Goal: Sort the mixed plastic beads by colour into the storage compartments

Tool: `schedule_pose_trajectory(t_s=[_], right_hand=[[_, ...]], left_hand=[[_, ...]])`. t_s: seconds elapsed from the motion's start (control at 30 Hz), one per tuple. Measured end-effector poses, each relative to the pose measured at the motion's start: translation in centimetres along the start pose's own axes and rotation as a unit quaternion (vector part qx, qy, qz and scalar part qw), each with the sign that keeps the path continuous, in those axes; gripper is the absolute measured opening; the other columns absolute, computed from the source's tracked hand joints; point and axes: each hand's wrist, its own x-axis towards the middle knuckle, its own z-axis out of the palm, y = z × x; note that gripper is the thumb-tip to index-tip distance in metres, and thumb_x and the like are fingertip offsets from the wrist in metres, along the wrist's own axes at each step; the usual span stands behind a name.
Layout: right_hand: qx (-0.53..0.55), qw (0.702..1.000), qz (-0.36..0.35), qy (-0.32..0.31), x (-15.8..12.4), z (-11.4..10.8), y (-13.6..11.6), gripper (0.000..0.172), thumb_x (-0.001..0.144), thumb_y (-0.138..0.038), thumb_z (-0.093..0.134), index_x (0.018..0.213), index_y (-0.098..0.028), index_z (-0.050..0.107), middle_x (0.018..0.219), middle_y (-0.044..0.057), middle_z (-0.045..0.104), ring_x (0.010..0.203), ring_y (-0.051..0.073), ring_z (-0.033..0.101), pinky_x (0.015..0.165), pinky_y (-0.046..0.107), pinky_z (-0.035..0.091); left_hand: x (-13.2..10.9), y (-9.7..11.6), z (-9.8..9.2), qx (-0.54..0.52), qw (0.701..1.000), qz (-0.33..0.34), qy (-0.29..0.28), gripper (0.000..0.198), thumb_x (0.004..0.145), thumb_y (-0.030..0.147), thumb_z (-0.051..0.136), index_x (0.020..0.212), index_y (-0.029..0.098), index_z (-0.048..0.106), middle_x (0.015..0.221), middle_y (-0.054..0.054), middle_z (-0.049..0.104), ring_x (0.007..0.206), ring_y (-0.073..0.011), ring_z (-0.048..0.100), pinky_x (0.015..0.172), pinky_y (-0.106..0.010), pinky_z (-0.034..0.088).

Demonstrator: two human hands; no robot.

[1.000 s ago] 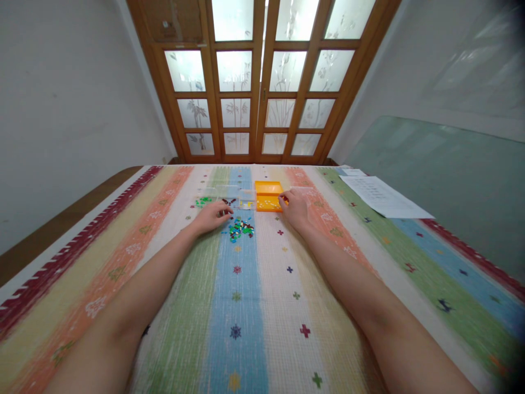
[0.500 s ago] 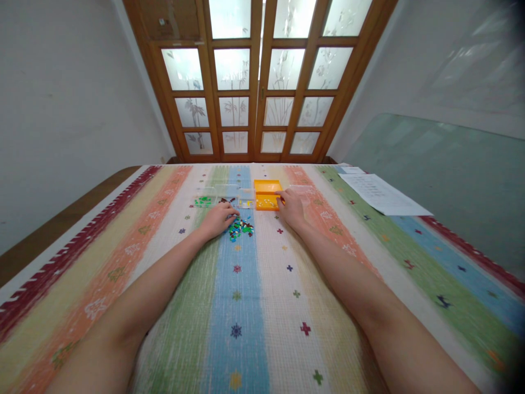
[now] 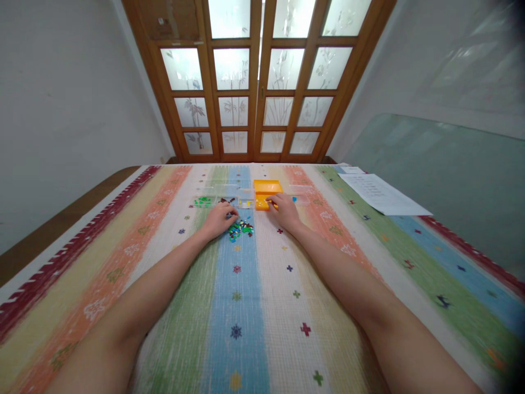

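Note:
A pile of small building bricks (image 3: 241,229) in green, blue, brown and white lies on the tablecloth. My left hand (image 3: 220,220) rests at its left edge, fingers curled together; what they pinch, if anything, is too small to make out. Over the front right of the open orange box (image 3: 267,186) is my right hand (image 3: 285,212). Its fingers are bent and drawn together, their contents unclear. Small pale pieces lie in the orange box. Left of it are clear boxes holding green pieces (image 3: 202,201), brown pieces (image 3: 227,201) and yellow and white pieces (image 3: 245,203).
Right of the orange box, a clear box (image 3: 304,195) contains a blue piece (image 3: 294,199). Printed paper sheets (image 3: 381,192) lie at the table's right. The striped tablecloth (image 3: 238,295) covers the table; glazed wooden doors (image 3: 258,93) stand beyond its far edge.
My right hand has moved left, further over the front of the orange box. The blue piece in the right clear box now shows. My left hand has barely shifted at the pile.

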Motion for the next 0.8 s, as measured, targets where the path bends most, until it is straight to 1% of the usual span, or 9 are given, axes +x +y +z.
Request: schedule_pose_trajectory(t_s=[0.17, 0.27, 0.37, 0.47, 0.57, 0.7, 0.8], right_hand=[[-0.022, 0.994, -0.083, -0.066, -0.1, 0.2, -1.9, 0.019, 0.102, -0.026, 0.056, 0.105, -0.022, 0.075, 0.102, 0.010, 0.069, 0.100, 0.027, 0.058, 0.089, 0.038, 0.042], [-0.042, 0.988, -0.118, -0.092, -0.3, 0.3, -3.4, 0.018, 0.102, -0.028, 0.059, 0.112, -0.024, 0.073, 0.106, 0.009, 0.068, 0.104, 0.028, 0.056, 0.092, 0.040, 0.040], [-0.053, 0.980, -0.143, -0.126, -0.5, 0.3, -4.3, 0.022, 0.101, -0.030, 0.062, 0.120, -0.027, 0.072, 0.114, 0.009, 0.067, 0.108, 0.028, 0.054, 0.096, 0.042, 0.039], [-0.045, 0.976, -0.152, -0.150, -0.6, 0.3, -4.3, 0.022, 0.101, -0.030, 0.062, 0.121, -0.030, 0.073, 0.119, 0.008, 0.066, 0.111, 0.028, 0.053, 0.100, 0.043, 0.039], [-0.033, 0.974, -0.158, -0.158, -0.6, 0.2, -4.0, 0.018, 0.100, -0.030, 0.064, 0.115, -0.030, 0.075, 0.119, 0.007, 0.066, 0.112, 0.027, 0.053, 0.101, 0.043, 0.039], [-0.016, 0.974, -0.164, -0.156, -0.5, 0.1, -3.8, 0.013, 0.099, -0.029, 0.065, 0.107, -0.027, 0.076, 0.118, 0.008, 0.067, 0.112, 0.026, 0.053, 0.099, 0.042, 0.040], [-0.003, 0.975, -0.164, -0.152, -0.5, 0.3, -3.8, 0.011, 0.098, -0.027, 0.066, 0.103, -0.025, 0.075, 0.117, 0.008, 0.067, 0.112, 0.026, 0.053, 0.099, 0.042, 0.041]], left_hand=[[0.0, -0.8, -0.3, -0.027, 0.997, -0.060, 0.044, 0.016, 0.095, 0.030, 0.059, 0.098, 0.022, 0.072, 0.098, -0.005, 0.074, 0.087, -0.0217, 0.065, 0.082, -0.035, 0.050], [-0.1, -1.8, -0.9, -0.020, 0.992, -0.098, 0.080, 0.019, 0.096, 0.032, 0.057, 0.100, 0.022, 0.073, 0.097, -0.005, 0.076, 0.085, -0.0220, 0.066, 0.080, -0.035, 0.049], [-0.3, -3.0, -1.8, 0.007, 0.984, -0.131, 0.122, 0.022, 0.096, 0.034, 0.056, 0.102, 0.022, 0.074, 0.096, -0.006, 0.076, 0.084, -0.0223, 0.065, 0.079, -0.034, 0.048], [-0.5, -4.4, -2.6, 0.042, 0.972, -0.167, 0.157, 0.023, 0.096, 0.034, 0.055, 0.102, 0.022, 0.074, 0.094, -0.006, 0.076, 0.084, -0.0227, 0.065, 0.077, -0.033, 0.046], [-0.9, -5.8, -3.2, 0.058, 0.959, -0.210, 0.181, 0.025, 0.096, 0.037, 0.055, 0.102, 0.022, 0.074, 0.092, -0.006, 0.075, 0.082, -0.0228, 0.065, 0.076, -0.032, 0.045], [-1.2, -7.2, -3.6, 0.057, 0.946, -0.251, 0.196, 0.027, 0.097, 0.039, 0.054, 0.102, 0.022, 0.074, 0.094, -0.007, 0.076, 0.084, -0.0220, 0.064, 0.077, -0.031, 0.044], [-1.3, -7.7, -3.7, 0.055, 0.940, -0.270, 0.200, 0.029, 0.097, 0.040, 0.053, 0.104, 0.021, 0.074, 0.097, -0.007, 0.076, 0.087, -0.0220, 0.065, 0.079, -0.031, 0.044]])
